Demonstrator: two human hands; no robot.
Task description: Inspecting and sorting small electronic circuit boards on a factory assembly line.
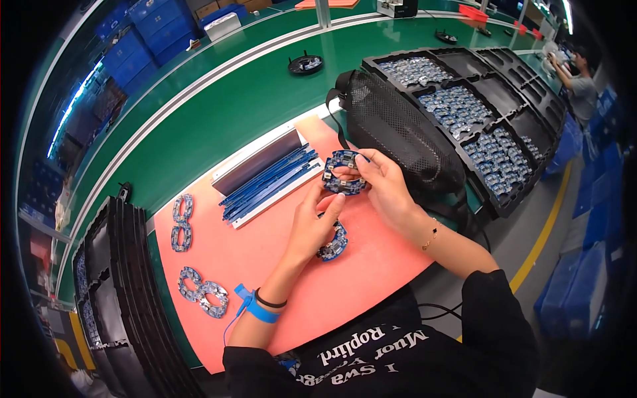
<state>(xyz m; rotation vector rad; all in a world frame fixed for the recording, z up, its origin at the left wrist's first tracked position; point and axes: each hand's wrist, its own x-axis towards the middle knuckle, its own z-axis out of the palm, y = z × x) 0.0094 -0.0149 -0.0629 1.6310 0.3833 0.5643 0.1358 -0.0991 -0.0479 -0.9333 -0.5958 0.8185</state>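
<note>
My right hand (pixel 388 189) pinches the right side of a blue ring-shaped circuit board (pixel 330 174) between thumb and fingers. My left hand (pixel 313 227) is closed on the lower edge of that board, its thumb pressed near the rim. Another ring-shaped circuit board (pixel 336 247) shows just below, partly behind my left hand; whether it joins the upper ring is hidden. On the pink mat (pixel 265 285), at the left, lie two figure-eight pairs of circuit boards, an upper pair (pixel 182 223) and a lower pair (pixel 202 292).
A tray of thin blue strips (pixel 269 182) lies beyond my hands. A black mesh bag (pixel 398 126) stands at the right, beside black trays (pixel 474 79) holding many circuit boards. Stacked black trays (pixel 133 292) rise at the left. A blue wrist strap (pixel 262 310) with a cord circles my left wrist.
</note>
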